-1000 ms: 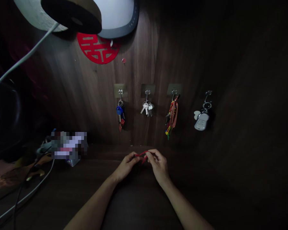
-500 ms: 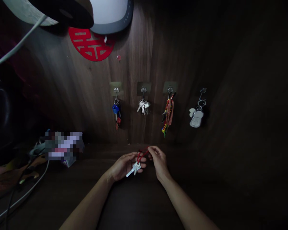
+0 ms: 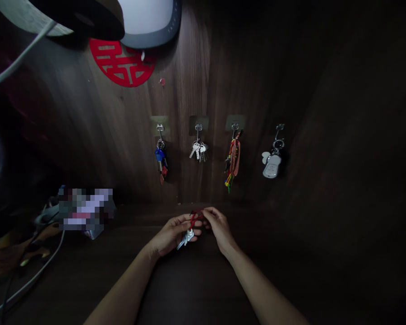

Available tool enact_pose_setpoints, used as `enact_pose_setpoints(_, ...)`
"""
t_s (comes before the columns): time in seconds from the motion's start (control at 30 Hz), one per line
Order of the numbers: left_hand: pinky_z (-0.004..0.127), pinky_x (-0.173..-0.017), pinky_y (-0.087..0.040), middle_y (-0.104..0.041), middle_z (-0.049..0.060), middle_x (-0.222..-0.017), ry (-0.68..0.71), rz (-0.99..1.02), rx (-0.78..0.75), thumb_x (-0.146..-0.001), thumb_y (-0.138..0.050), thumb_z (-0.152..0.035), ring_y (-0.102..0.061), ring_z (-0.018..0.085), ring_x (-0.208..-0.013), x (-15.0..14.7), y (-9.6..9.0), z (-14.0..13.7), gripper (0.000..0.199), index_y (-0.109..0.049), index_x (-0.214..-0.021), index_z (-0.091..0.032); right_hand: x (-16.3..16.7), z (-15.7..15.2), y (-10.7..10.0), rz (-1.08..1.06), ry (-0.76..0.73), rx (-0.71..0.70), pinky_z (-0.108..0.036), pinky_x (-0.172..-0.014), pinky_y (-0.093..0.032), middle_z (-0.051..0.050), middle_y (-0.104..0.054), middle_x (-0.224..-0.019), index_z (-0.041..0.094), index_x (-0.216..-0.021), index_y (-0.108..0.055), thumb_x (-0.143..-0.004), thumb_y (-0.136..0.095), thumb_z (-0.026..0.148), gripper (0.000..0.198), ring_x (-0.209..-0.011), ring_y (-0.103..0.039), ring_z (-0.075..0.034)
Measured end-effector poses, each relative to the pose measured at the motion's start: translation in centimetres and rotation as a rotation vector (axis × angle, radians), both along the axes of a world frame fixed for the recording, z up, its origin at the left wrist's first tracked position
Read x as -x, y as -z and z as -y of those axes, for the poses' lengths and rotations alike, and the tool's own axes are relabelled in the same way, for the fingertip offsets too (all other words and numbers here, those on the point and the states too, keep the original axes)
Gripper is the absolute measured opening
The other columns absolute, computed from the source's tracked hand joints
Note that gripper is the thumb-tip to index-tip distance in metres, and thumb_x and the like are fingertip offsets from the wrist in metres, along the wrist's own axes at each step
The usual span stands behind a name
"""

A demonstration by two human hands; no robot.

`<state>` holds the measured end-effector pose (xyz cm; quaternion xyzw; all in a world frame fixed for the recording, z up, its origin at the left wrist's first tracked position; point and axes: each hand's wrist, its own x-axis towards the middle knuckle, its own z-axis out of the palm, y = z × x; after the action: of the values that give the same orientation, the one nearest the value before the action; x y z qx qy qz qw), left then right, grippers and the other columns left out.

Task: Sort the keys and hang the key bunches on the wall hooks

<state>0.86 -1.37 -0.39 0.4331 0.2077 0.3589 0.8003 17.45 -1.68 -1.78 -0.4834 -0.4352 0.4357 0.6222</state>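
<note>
My left hand [image 3: 169, 235] cups a small set of silver keys [image 3: 186, 239], which dangles in front of its fingers. A red cord [image 3: 192, 220] is looped through the keys. My left thumb presses against this cord, with the fingers behind it. On the right, my right hand [image 3: 219, 226] pinches the far end of the cord between thumb and bent fingers. Both hands are low over the dark wooden surface, close to the back panel. My right fingertips partly hide the cord's end.
Hooks on the panel hold a blue-and-red key bunch [image 3: 160, 160], plain keys [image 3: 198, 150], a colourful cord bunch [image 3: 233, 162] and a white remote fob [image 3: 272, 165]. Caps [image 3: 149, 22] and a red paper cutout [image 3: 122, 67] hang above. A blurred box [image 3: 98, 212] and cables stand left.
My right hand has come closer to the left, and the red cord has gone from stretched to slacker. My left thumb has moved onto the cord. The view has shifted slightly.
</note>
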Motion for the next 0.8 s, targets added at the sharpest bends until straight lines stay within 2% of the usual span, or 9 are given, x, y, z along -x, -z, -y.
enact_pose_setpoints(0.2, 0.026, -0.071, -0.05, -0.067, 0.012, -0.107, 0.0, -0.036, -0.009, -0.074, -0.072, -0.02, -0.067, 0.016, -0.08, 0.0, -0.2, 0.1, 0.033, -0.063, -0.105, -0.014, -0.5, 0.2, -0.5, 0.075, 0.029, -0.045, -0.023, -0.055, -0.042, -0.001, -0.066, -0.081, 0.022, -0.09, -0.066, -0.073, -0.058, 0.041, 0.027, -0.071, -0.058, -0.017)
enact_pose_setpoints(0.33, 0.026, -0.071, -0.049, -0.066, 0.012, -0.109, 0.024, -0.05, -0.015, -0.075, -0.072, -0.021, -0.067, 0.016, -0.08, 0.1, 0.0, 0.0, 0.036, -0.062, -0.109, -0.015, -0.5, 0.7, -1.1, 0.2, -0.063, -0.163, -0.03, -0.077, -0.045, -0.002, -0.068, -0.098, 0.024, -0.097, -0.067, -0.076, -0.052, 0.032, 0.026, -0.093, -0.059, -0.021)
enact_pose_setpoints(0.4, 0.027, -0.07, -0.049, -0.066, 0.012, -0.109, 0.027, -0.06, -0.021, -0.075, -0.072, -0.022, -0.066, 0.016, -0.08, 0.1, 0.1, -0.1, 0.036, -0.062, -0.109, -0.015, -0.4, 0.9, -1.2, 0.31, -0.114, -0.237, -0.031, -0.085, -0.043, -0.002, -0.068, -0.096, 0.023, -0.093, -0.068, -0.078, -0.05, 0.028, 0.024, -0.095, -0.059, -0.02)
enact_pose_setpoints(0.5, 0.027, -0.07, -0.049, -0.065, 0.012, -0.109, 0.014, -0.075, -0.033, -0.074, -0.073, -0.022, -0.066, 0.016, -0.08, 0.1, 0.1, -0.1, 0.036, -0.064, -0.107, -0.015, -0.2, 1.1, -1.3, 0.433, -0.091, -0.268, -0.029, -0.078, -0.044, -0.002, -0.067, -0.084, 0.021, -0.082, -0.067, -0.078, -0.052, 0.029, 0.017, -0.084, -0.06, -0.018)
enact_pose_setpoints(0.63, 0.026, -0.069, -0.046, -0.066, 0.012, -0.105, -0.003, -0.088, -0.043, -0.074, -0.072, -0.024, -0.063, 0.014, -0.077, 0.1, -0.1, -0.2, 0.037, -0.063, -0.109, -0.015, -0.6, 1.0, -1.3, 0.442, -0.034, -0.251, -0.025, -0.065, -0.042, 0.0, -0.063, -0.074, 0.019, -0.075, -0.063, -0.078, -0.055, 0.032, 0.016, -0.072, -0.057, -0.016)
enact_pose_setpoints(0.73, 0.023, -0.064, -0.043, -0.067, 0.009, -0.099, -0.091, -0.095, -0.078, -0.072, -0.073, -0.024, -0.059, 0.011, -0.07, 0.0, -0.2, -0.2, 0.035, -0.065, -0.105, -0.015, -1.1, 1.0, -1.5, 0.336, -0.034, -0.229, -0.024, -0.062, -0.039, 0.002, -0.058, -0.066, 0.019, -0.068, -0.061, -0.074, -0.06, 0.034, 0.017, -0.066, -0.052, -0.014)
enact_pose_setpoints(0.8, 0.023, -0.062, -0.041, -0.067, 0.007, -0.096, -0.169, -0.104, -0.096, -0.07, -0.075, -0.024, -0.057, 0.011, -0.068, -0.1, -0.2, -0.2, 0.036, -0.066, -0.103, -0.016, -1.2, 1.1, -1.9, 0.169, -0.06, -0.177, -0.023, -0.059, -0.036, 0.003, -0.056, -0.062, 0.018, -0.064, -0.062, -0.071, -0.064, 0.037, 0.019, -0.062, -0.048, -0.012)
